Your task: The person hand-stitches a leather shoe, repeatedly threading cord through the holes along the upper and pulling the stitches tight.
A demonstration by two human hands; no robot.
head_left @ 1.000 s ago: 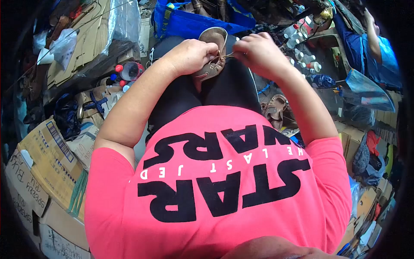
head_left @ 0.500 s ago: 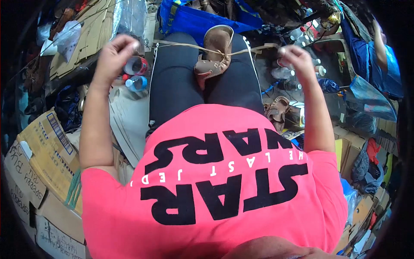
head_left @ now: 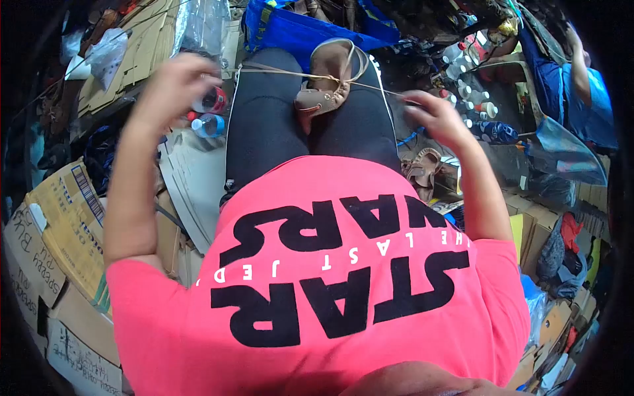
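A brown leather shoe upper [head_left: 329,66] rests on my thighs, its open top facing away from me. Thin tan lace [head_left: 277,70] crosses at its middle and stretches out to both sides. My left hand [head_left: 181,86], smeared by motion, is closed at the left end of the lace, beyond my left thigh. On the other side, my right hand [head_left: 436,117] pinches the opposite end of the lace, which runs taut from the shoe. Another loop of lace curves around the shoe's far right edge.
A blue bag [head_left: 317,30] lies beyond my knees. Plastic bottles [head_left: 210,125] stand by my left leg, with several more to the right. Another brown shoe [head_left: 422,173] sits beside my right hip. Cardboard boxes [head_left: 63,221] are at left; a person's arm [head_left: 581,72] shows at far right.
My right hand has moved inward and slightly down, nearer the shoe upper. My left hand has shifted slightly and is blurred. The lace now loops around the shoe's far right side.
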